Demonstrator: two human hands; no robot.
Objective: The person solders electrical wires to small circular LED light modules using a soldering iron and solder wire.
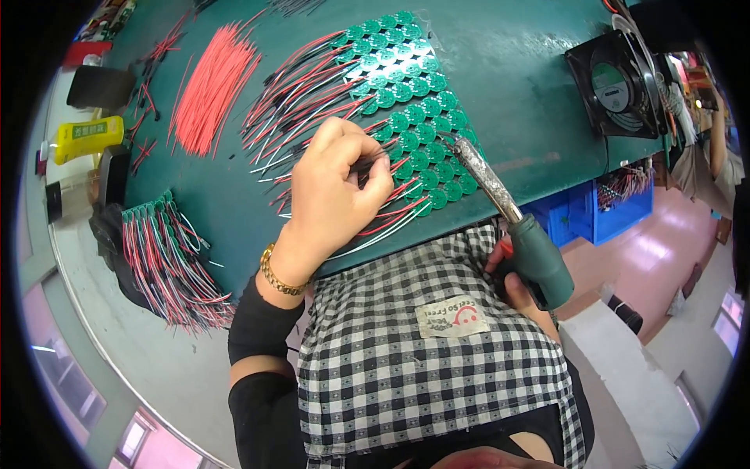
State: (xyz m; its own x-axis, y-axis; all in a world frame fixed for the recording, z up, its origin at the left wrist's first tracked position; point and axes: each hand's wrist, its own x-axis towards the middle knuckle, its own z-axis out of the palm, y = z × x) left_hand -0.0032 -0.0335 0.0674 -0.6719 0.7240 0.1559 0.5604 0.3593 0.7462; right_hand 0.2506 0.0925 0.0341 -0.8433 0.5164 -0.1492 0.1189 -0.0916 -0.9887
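Note:
My left hand [336, 176], with a gold watch at its wrist, is closed in a pinch on a thin wire at the edge of a panel of round green circuit boards [422, 160]. The wire's colour is hard to make out between the fingers. Red, black and white wires [308, 98] trail leftward from the boards. My right hand [512, 285], partly hidden, grips the green handle of a soldering iron [539, 262]. Its metal tip reaches up and left to the right-hand columns of boards.
A bundle of red wires [215, 90] lies at the back left of the green table [516, 94]. More wired boards [168, 254] hang over the left edge. A black fan [613, 84] stands at the right. Below it are blue bins [621, 215]. A yellow bottle [90, 139] sits far left.

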